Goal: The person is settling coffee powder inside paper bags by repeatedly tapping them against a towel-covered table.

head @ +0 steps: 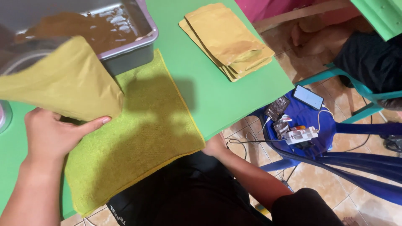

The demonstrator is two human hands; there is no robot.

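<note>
My left hand (54, 132) grips the lower edge of a yellow-brown paper pouch (63, 81), which is raised and tilted over a yellow-green towel (142, 125) on the green table (217, 100). My right hand (214, 146) rests at the table's near edge, mostly hidden beneath the tabletop; its fingers are not visible. Behind the pouch stands a grey metal tray (138, 46) holding brown powder (88, 29). A stack of similar flat pouches (228, 39) lies at the table's far side.
A blue plastic chair (310, 125) to the right carries a phone (308, 97), small packets and a white power strip (301, 134) with cables. Another person in dark clothes (372, 62) sits at top right. Tiled floor below.
</note>
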